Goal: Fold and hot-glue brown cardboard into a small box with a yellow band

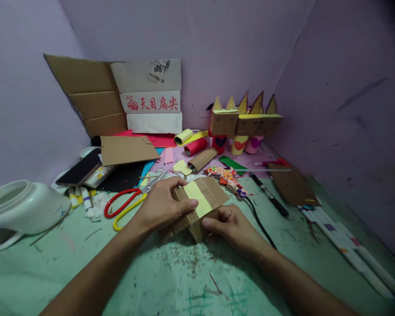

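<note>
Between my hands is a folded cardboard piece with a pale yellow strip across its top. My left hand grips its left side, the thumb lying on the yellow strip and the fingers behind the far edge. At the lower right edge, my right hand pinches a cardboard flap between thumb and bent fingers. The flaps hang down toward the table. Just left of my left hand lie scissors with red and yellow handles. A flower-patterned glue gun rests beyond the cardboard.
Cardboard figures on coloured tubes stand at the back right. A white teapot sits at left, near a phone. Toward the right are a black pen, a brown sheet and several markers. A black cord crosses behind my right forearm.
</note>
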`<state>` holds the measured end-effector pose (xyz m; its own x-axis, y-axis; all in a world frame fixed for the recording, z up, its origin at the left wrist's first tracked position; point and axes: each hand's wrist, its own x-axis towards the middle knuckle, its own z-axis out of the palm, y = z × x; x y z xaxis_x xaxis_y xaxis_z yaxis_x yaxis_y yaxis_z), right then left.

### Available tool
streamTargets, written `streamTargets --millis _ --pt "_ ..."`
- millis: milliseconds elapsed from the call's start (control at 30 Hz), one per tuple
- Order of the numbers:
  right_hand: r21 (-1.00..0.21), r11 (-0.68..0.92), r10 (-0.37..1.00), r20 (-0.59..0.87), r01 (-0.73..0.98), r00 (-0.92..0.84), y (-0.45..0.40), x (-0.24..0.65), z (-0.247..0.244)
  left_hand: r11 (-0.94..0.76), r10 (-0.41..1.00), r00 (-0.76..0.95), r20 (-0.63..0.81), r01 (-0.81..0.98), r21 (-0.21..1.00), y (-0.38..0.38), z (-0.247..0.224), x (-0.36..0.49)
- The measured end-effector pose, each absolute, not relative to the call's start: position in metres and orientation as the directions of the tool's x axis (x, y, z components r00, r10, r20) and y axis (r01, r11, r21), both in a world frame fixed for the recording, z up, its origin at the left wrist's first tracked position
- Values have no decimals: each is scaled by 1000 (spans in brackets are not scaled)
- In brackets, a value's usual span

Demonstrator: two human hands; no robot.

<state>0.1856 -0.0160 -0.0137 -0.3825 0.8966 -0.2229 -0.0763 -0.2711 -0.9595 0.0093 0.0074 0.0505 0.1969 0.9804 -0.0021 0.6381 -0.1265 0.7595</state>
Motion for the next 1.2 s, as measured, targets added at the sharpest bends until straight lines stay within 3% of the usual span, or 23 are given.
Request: streamTargets --millis 133,533,933,1200 --pt "-956 -282 894 -235 -74 -381 -16 185 -15 -122 980 198 -22 685 719 7 45 10" --pt "-952 -262 914 -191 -160 -359 -19 182 -17 -111 966 246 -75 662 742 6 41 13" --pt "-954 -249 913 -173 -169 -370 -19 182 -18 -134 976 212 -51 770 624 3 41 14" --pt "-954 -255 909 -181 -156 -375 -17 182 -18 -145 978 207 -26 765 627 1 39 14"
